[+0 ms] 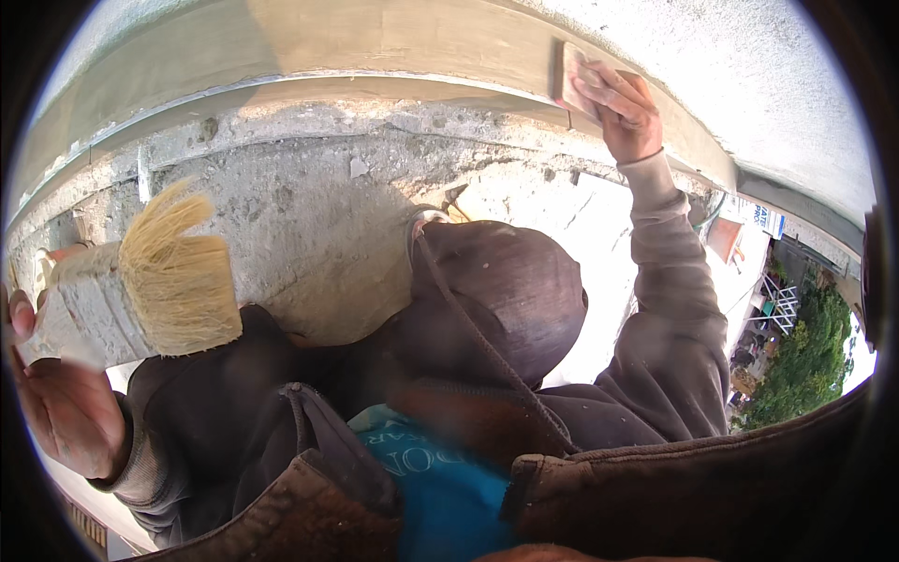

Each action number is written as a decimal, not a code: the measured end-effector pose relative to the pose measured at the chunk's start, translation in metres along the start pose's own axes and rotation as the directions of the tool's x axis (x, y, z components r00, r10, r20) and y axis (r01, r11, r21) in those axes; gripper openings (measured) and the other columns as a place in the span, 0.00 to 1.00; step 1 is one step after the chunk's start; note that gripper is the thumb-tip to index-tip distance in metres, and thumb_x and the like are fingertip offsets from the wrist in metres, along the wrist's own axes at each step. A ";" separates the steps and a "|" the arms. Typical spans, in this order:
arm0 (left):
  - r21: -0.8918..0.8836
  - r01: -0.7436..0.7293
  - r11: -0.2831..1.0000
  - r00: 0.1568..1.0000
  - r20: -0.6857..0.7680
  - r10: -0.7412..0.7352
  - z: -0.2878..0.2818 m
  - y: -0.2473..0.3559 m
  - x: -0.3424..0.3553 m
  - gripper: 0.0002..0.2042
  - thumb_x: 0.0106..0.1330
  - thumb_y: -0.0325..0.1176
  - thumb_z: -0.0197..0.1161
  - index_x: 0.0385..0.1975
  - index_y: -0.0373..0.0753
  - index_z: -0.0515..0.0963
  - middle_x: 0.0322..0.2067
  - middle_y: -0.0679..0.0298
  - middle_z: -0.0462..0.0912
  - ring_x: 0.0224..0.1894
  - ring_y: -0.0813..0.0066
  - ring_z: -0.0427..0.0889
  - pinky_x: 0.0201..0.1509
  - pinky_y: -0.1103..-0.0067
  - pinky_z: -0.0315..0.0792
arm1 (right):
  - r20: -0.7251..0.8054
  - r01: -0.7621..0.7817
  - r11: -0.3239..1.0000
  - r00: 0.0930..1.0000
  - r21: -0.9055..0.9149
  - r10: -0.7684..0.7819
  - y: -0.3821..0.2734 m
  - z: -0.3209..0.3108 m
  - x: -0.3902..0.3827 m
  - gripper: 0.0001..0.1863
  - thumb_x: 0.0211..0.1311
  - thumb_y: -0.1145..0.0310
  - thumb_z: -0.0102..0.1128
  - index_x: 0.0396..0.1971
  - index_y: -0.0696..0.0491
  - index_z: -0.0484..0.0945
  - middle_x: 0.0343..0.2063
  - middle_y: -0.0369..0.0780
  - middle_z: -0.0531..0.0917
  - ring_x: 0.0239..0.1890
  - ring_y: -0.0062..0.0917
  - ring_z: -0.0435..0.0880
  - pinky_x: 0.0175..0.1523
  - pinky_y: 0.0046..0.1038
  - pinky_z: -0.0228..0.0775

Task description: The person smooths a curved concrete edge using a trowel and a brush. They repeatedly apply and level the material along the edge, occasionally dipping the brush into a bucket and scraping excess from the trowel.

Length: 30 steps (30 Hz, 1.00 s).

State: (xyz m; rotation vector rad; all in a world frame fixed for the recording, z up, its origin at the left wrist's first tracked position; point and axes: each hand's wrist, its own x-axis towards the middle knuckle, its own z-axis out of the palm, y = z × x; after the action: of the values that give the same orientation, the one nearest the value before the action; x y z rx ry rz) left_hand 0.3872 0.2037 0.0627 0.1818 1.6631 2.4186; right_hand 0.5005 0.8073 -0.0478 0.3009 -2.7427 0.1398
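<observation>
The fingers (609,91) of the right hand (626,114) were closed over a small flat block (575,82), gripping it against a smooth beige band (375,42) on the wall. That hand was raised high, its fingertips pointing up and to the left, with the wrist just below the band. The forearm stood nearly upright in a brown sleeve (670,248), and the elbow was bent near the lower right.

At far left, the fingers of the left hand (80,417) were wrapped about the base of a wide brush (183,281), though the dark rim hid part of the grip. The palm faced up, the left arm was bent outward, and the pale, bushy bristles pointed right, well apart from the block.

Rough grey concrete (309,211) lay below the band, and a white textured wall (740,80) above it. Green leaves (810,365) showed at far right.
</observation>
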 end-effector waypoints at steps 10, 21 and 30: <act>0.195 -0.126 0.973 0.981 0.173 0.092 -0.023 -0.013 0.044 0.24 0.82 0.40 0.45 0.68 0.28 0.61 0.56 0.54 0.79 0.47 0.75 0.86 0.52 0.82 0.78 | 0.027 0.078 0.997 0.997 -0.019 -0.078 -0.205 0.097 0.193 0.12 0.59 0.64 0.69 0.41 0.31 0.89 0.46 0.22 0.86 0.52 0.18 0.82 0.54 0.34 0.74; 0.046 0.022 0.999 0.998 0.054 -0.024 0.026 -0.021 0.031 0.22 0.83 0.44 0.44 0.65 0.33 0.64 0.47 0.63 0.75 0.55 0.72 0.76 0.66 0.70 0.68 | 0.065 -0.108 0.991 0.993 0.074 0.103 0.029 -0.016 -0.011 0.10 0.58 0.74 0.70 0.37 0.41 0.88 0.52 0.32 0.87 0.51 0.32 0.83 0.58 0.31 0.77; 0.257 -0.149 0.955 0.989 0.017 0.150 -0.015 -0.044 0.076 0.23 0.81 0.45 0.48 0.63 0.32 0.69 0.50 0.60 0.77 0.52 0.77 0.77 0.52 0.79 0.73 | 0.110 0.153 0.983 0.980 0.102 -0.164 -0.218 0.103 0.212 0.11 0.62 0.62 0.64 0.43 0.34 0.87 0.48 0.25 0.85 0.56 0.18 0.77 0.58 0.35 0.67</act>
State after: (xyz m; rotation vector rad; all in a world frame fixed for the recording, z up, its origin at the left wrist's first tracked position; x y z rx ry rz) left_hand 0.3140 0.2235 0.0157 0.3558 2.0304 2.2949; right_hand 0.3217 0.5408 -0.0505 0.5687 -2.8192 0.2135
